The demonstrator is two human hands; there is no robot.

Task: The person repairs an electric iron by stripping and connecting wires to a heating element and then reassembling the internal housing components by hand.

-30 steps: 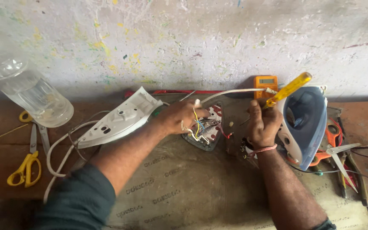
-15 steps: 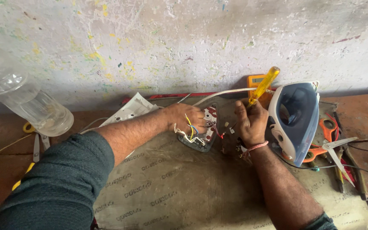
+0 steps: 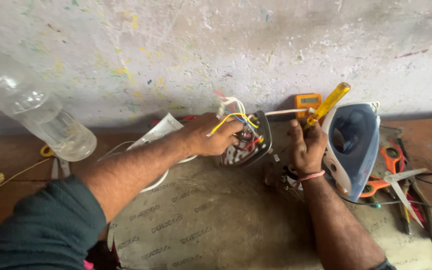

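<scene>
My left hand (image 3: 209, 135) grips an opened iron base (image 3: 248, 145), a metal plate tilted up on its edge, with yellow, blue, red and white wires (image 3: 233, 117) sticking out above my fingers. My right hand (image 3: 306, 147) is closed around a screwdriver with a yellow handle (image 3: 328, 104), whose handle points up and to the right; its tip is hidden behind my hand. The two hands are a short way apart over a brown card sheet (image 3: 201, 220).
A blue and white iron shell (image 3: 353, 145) stands right of my right hand, with orange scissors (image 3: 388, 165) and other tools beyond. An orange meter (image 3: 307, 102) sits by the wall. A white iron cover (image 3: 158, 132) lies behind my left arm; a clear plastic bottle (image 3: 41, 120) lies at the left.
My left hand has lifted and tilted the iron base upright, so the wires now stick up. The camera has moved closer and left; my right hand keeps the screwdriver nearly where it was.
</scene>
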